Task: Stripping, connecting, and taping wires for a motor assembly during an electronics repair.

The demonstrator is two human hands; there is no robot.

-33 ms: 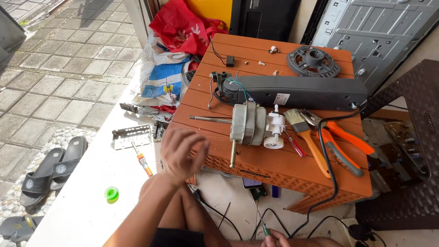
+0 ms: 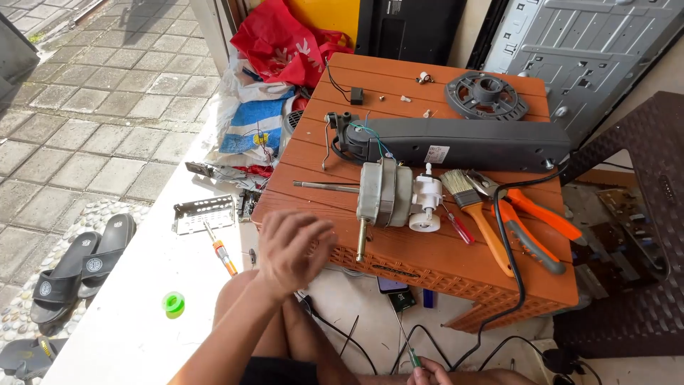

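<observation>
Fingers of the left hand (image 2: pixel 291 249) are bent and a bit apart, and they hold nothing. That hand hangs over the near edge of the orange table (image 2: pixel 434 267), close to the motor (image 2: pixel 388 194). It looks blurry, so it may be on the move. The right hand (image 2: pixel 425 373) is low down at the bottom edge, with its fingers closed on a thin screwdriver (image 2: pixel 406 344). Only part of that hand shows.

The motor lies on its side in the middle of the table, with its rod (image 2: pixel 326 187) sticking out to the left. A white plastic piece (image 2: pixel 426 203) sits on its other end. It looks like the fan has been taken apart already: the long dark case (image 2: pixel 463 145) lies behind the motor, the round dark ring (image 2: pixel 486 95) is at the far end, and small screws (image 2: pixel 425 77) are spread about. I think the motor itself is not opened yet, so that work is left.

Just right of the motor are a paint brush (image 2: pixel 474 214), orange pliers (image 2: pixel 531 217) and a small red screwdriver (image 2: pixel 456 222). A black cable (image 2: pixel 509 257) runs over the table edge, and wires hang by the knees, where they could snag a hand. On the floor to the left are a metal bracket (image 2: pixel 204 212), an orange screwdriver (image 2: pixel 222 253), a green tape roll (image 2: pixel 173 304) and black sandals (image 2: pixel 82 267).
</observation>
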